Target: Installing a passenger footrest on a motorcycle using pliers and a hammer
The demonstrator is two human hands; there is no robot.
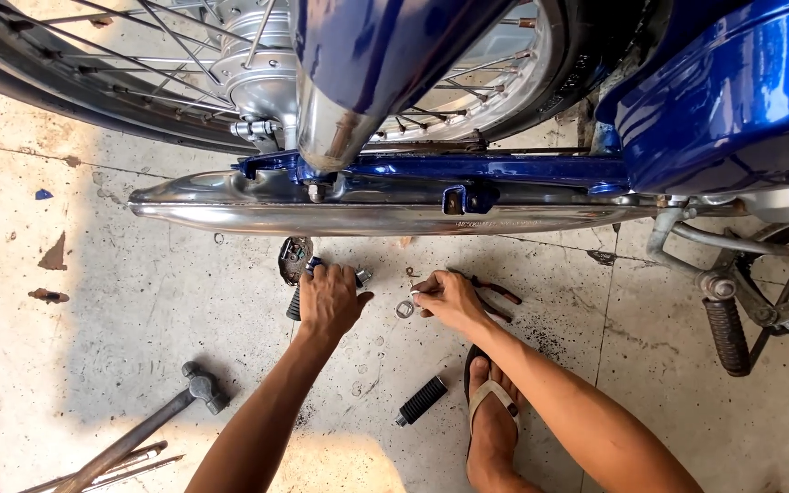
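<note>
Left hand (329,301) down on the concrete floor (157,310), fingers curled over a footpeg bracket (296,259) below the chrome exhaust pipe (367,205) | right hand (447,298) pinching something tiny beside a metal washer (405,309), pliers (497,294) just behind | hammer (195,391) lower left, rubber footpeg (421,400) by the sandalled foot (489,415).

Glossy chrome exhaust pipe (367,205) is gleaming under shiny blue painted metal frame (468,169); ribbed black rubber footpeg (421,401) is lying on rough, stained concrete floor (139,301).
</note>
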